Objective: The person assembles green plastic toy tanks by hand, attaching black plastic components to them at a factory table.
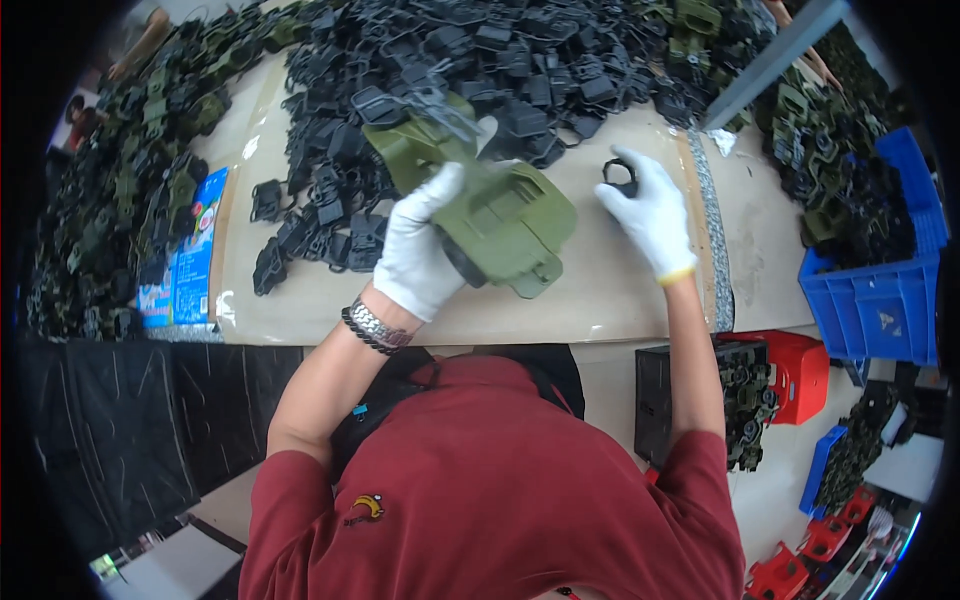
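A blue crate stands at the table's right end, with green and black parts heaped in and against it; I can't tell where the pile stops and the crate's load starts. Below the table, a black box sits just beside a cluster of camouflage toy vehicles, near a red plastic piece. Another blue bin is on the floor farther right, with more camouflage pieces next to it.

On the table's left lies a blue printed sheet with fruit pictures, pale lettering and a barcode. The person's dark red shirt carries a yellow emblem with small lettering beneath.

The white-gloved left hand grasps a green toy body, thumb over its near side, holding it tilted above the beige table; its far end is blurred. The gloved right hand pinches a black ring between thumb and fingers. Beyond them spreads a big heap of black parts.
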`<state>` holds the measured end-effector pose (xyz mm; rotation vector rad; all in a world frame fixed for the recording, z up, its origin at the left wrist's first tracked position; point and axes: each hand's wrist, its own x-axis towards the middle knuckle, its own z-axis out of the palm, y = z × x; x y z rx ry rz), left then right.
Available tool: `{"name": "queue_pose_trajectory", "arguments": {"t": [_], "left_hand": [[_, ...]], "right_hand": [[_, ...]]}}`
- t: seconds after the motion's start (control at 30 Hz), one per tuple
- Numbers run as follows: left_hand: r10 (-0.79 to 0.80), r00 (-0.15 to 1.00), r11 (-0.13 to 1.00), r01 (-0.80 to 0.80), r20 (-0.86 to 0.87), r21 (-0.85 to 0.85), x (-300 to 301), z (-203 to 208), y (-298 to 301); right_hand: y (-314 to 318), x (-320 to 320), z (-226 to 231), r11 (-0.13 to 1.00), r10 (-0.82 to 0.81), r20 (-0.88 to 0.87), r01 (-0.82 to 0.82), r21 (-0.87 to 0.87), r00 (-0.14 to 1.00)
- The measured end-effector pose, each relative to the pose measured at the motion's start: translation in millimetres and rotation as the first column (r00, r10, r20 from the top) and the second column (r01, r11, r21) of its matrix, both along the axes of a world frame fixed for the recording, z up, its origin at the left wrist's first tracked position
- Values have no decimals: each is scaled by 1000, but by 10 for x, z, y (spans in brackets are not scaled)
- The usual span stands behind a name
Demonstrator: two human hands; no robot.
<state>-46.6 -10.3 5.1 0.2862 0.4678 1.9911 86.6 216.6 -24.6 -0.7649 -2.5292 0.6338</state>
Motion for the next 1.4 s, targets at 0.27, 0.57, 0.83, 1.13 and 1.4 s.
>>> {"name": "queue_pose_trajectory", "arguments": {"t": [0.27,0.57,0.83,1.13,1.4], "left_hand": [[113,961,981,-147,-251,-124,225,-41,-44],[150,932,939,-238,-330,-248,359,-15,-97],[120,929,927,-232,-350,-296,364,140,-119],[137,893,927,-268,-429,-263,404,92,-166],[122,936,932,-222,-330,-286,386,87,-181]], "right_hand": [[-807,287,598,885,432,-414,-465,24,801],[-811,345,429,862,478,-516,-492,121,711],[-840,369,405,872,471,-514,-465,151,717],[-903,366,369,877,437,-579,-469,104,688],[-910,365,360,858,474,-573,-497,130,669]]}}
